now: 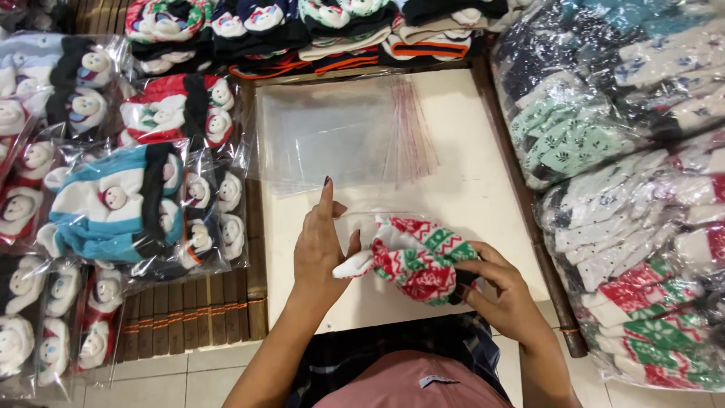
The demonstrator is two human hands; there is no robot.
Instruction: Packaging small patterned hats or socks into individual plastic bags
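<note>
Socks, a folded red, green and white patterned bundle, sit low on the pale board, partly inside a clear bag. Right hand pinches the bundle's near end, apparently to steady it. Left hand, fingers straight and together, presses at the bag's mouth beside the white cuff. Stack of empty clear sleeves lies just beyond; bagged sock packs flank the left.

We're under bright, even light from overhead, shadows soft and short. Glare streaks the stack of clear cellophane bags and the clear plastic packs of patterned socks at right. Centre stays sharp; edges soften and bend slightly.
</note>
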